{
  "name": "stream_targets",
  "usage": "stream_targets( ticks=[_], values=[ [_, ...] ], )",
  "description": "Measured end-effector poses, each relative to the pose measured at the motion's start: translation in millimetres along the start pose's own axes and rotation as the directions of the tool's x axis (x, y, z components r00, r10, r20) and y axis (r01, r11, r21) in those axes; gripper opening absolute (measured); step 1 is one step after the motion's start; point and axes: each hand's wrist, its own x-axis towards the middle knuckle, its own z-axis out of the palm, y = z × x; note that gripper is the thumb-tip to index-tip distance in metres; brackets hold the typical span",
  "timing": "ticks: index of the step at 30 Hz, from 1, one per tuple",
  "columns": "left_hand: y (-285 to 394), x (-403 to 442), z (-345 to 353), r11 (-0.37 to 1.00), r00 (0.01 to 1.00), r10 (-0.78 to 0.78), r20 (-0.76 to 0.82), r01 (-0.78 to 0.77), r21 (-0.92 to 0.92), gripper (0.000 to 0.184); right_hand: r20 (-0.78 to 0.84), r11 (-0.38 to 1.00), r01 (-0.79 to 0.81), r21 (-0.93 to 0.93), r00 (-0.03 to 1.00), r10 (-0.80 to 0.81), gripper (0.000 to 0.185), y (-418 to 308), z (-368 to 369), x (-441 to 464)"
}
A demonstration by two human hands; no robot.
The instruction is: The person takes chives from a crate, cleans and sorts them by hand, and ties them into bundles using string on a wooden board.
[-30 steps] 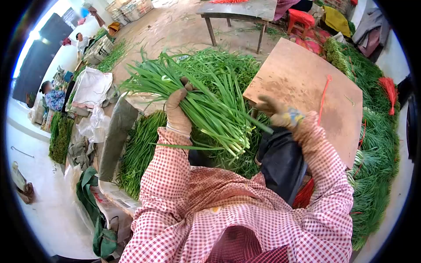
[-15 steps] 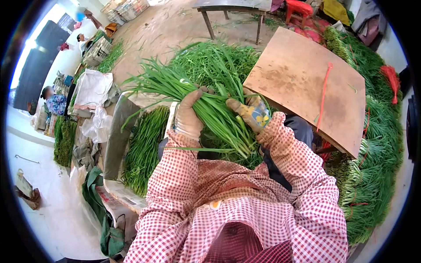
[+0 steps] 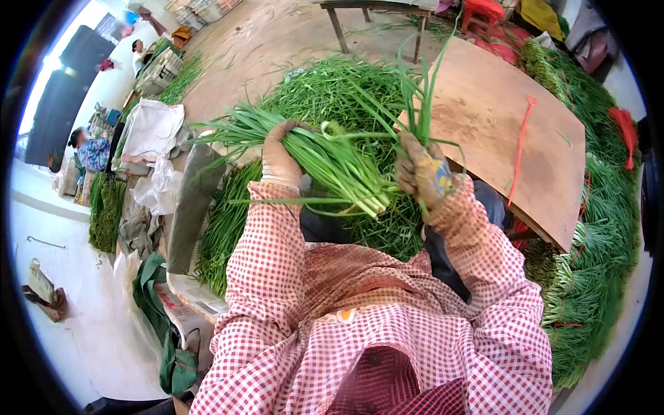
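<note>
left fingers (image 3: 285, 129) clasp apparent chives (image 3: 333, 166)

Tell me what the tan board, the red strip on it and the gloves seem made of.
Board: probably wood or plywood, matt, from its tan, stained face.
Red strip: perhaps plastic, finish unclear, given its bright colour.
Gloves: likely cloth, dull, from their soft creases.

A produce workroom or packing shed, by the look of it — leafy green stalks (image 3: 332, 162) in hand, a loose heap of greens (image 3: 332, 86) on the bare floor (image 3: 238, 59), and bundles (image 3: 598, 228) banked along the side. Red ties (image 3: 624, 135), a plain wooden desk (image 3: 477, 90), crates (image 3: 158, 79) and a seated co-worker (image 3: 95, 153) fit that too.
</note>
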Motion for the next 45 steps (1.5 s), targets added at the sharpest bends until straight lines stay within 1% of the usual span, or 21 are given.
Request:
stream_targets(
  ticks=[4, 5, 6, 9, 13, 14, 17, 18, 22, 23, 25, 26, 27, 29, 31, 34, 35, 37, 40, 42, 45],
  values=[
    [22.7, 4.1, -18.3, 0.998, 0.998, 0.033, -0.056, -0.036, -0.055, 0.022, -0.240, 0.989, -0.142, -0.041, 0.962, 0.128, 0.032, -5.7, -52.6, -20.4],
    [26.3, 6.2, -24.2, 0.992, 0.999, 0.024, -0.037, -0.029, -0.122, 0.022, -0.259, 0.993, -0.062, 0.099, 0.962, 0.086, 0.036, 2.9, -79.8, -17.7],
    [30.6, -2.2, -16.1, 0.996, 0.997, 0.073, -0.039, -0.074, -0.046, 0.021, -0.063, 0.992, -0.014, 0.125, 0.998, 0.022, 0.042, -1.7, -88.3, -14.7],
    [18.9, -0.3, 4.7, 0.997, 0.998, 0.064, 0.005, -0.063, -0.044, 0.021, 0.103, 0.943, 0.135, -0.304, 0.989, -0.108, 0.059, -8.0, -57.2, -11.6],
    [-8.7, -15.2, 40.0, 0.989, 0.989, 0.148, 0.025, -0.148, 0.009, 0.021, 0.249, 0.457, 0.406, -0.791, 0.897, -0.365, 0.052, -16.7, 32.0, -3.3],
    [-9.5, -25.2, 44.4, 0.991, 0.991, 0.130, 0.040, -0.129, -0.022, 0.016, 0.265, 0.680, 0.401, -0.613, 0.916, -0.301, 0.044, 8.2, 29.0, 10.0],
    [0.0, -32.1, 28.9, 0.998, 0.999, 0.037, 0.009, -0.037, -0.046, 0.017, 0.600, 0.232, 0.651, -0.723, 0.758, -0.257, 0.021, 30.8, 26.1, 8.5],
    [-1.4, -28.8, 14.4, 0.979, 0.980, 0.196, 0.012, -0.197, 0.058, 0.019, 0.632, 0.253, 0.638, -0.727, 0.766, -0.116, 0.017, 46.2, 15.2, 0.8],
    [28.6, -16.3, -31.5, 0.977, 0.980, 0.194, -0.045, -0.197, -0.078, 0.019, 0.545, 0.330, 0.443, -0.833, 0.756, 0.363, 0.016, 90.3, -34.2, -25.0],
    [40.9, -29.6, -28.8, 0.971, 0.979, 0.204, -0.014, -0.205, -0.126, 0.019, 0.440, 0.505, 0.311, -0.805, 0.884, 0.156, 0.026, 86.7, -47.5, -44.1],
    [50.3, -20.1, -43.4, 0.960, 0.968, 0.208, -0.140, -0.230, -0.161, 0.017, -0.133, 0.873, -0.326, -0.362, 0.945, 0.298, 0.037, 84.9, -57.2, -49.6],
    [51.0, -14.6, -48.3, 0.925, 0.958, 0.262, -0.115, -0.283, -0.255, 0.016, -0.118, 0.924, -0.361, -0.127, 0.930, 0.347, 0.036, 84.5, -60.0, -45.9],
    [51.6, -11.2, -51.1, 0.878, 0.944, 0.317, -0.090, -0.328, -0.349, 0.016, -0.097, 0.919, -0.377, 0.115, 0.917, 0.388, 0.034, 84.1, -60.9, -40.0],
    [44.2, -7.9, -42.5, 0.899, 0.941, 0.317, -0.121, -0.339, -0.277, 0.016, -0.104, 0.921, -0.329, 0.207, 0.929, 0.355, 0.036, 78.7, -33.2, -36.1],
    [31.2, -2.2, -29.2, 0.827, 0.933, 0.356, -0.058, -0.343, -0.446, 0.018, -0.129, 0.897, -0.218, 0.384, 0.950, 0.286, 0.040, 72.9, 2.1, -30.2],
    [12.2, -12.8, -5.6, 0.809, 0.908, 0.419, -0.024, -0.385, -0.444, 0.020, 0.017, 0.849, -0.105, 0.518, 0.993, 0.113, 0.045, 84.2, 26.0, -10.4],
    [5.3, -18.6, 2.5, 0.798, 0.882, 0.470, -0.031, -0.440, -0.413, 0.021, 0.020, 0.885, -0.148, 0.441, 0.988, 0.155, 0.045, 84.2, 31.3, -6.7],
    [-5.8, -24.4, 5.6, 0.784, 0.900, 0.435, -0.035, -0.397, -0.478, 0.022, -0.059, 0.924, 0.127, 0.360, 0.992, -0.113, 0.042, 109.1, 50.5, 10.3],
    [-16.2, -26.3, -10.1, 0.774, 0.901, 0.430, 0.055, -0.336, -0.536, 0.025, -0.103, 0.812, 0.152, 0.563, 0.988, -0.114, 0.037, 108.0, 51.4, 19.7],
    [-17.4, -11.0, -39.6, 0.755, 0.873, 0.474, 0.114, -0.336, -0.563, 0.025, -0.013, 0.989, -0.147, -0.003, 0.989, 0.147, 0.031, 73.5, 41.7, -15.2],
    [-19.9, -9.5, -63.1, 0.701, 0.848, 0.508, 0.153, -0.304, -0.645, 0.015, 0.061, 0.981, -0.191, 0.031, 0.980, 0.189, 0.020, 66.4, 32.5, -43.1]
  ],
)
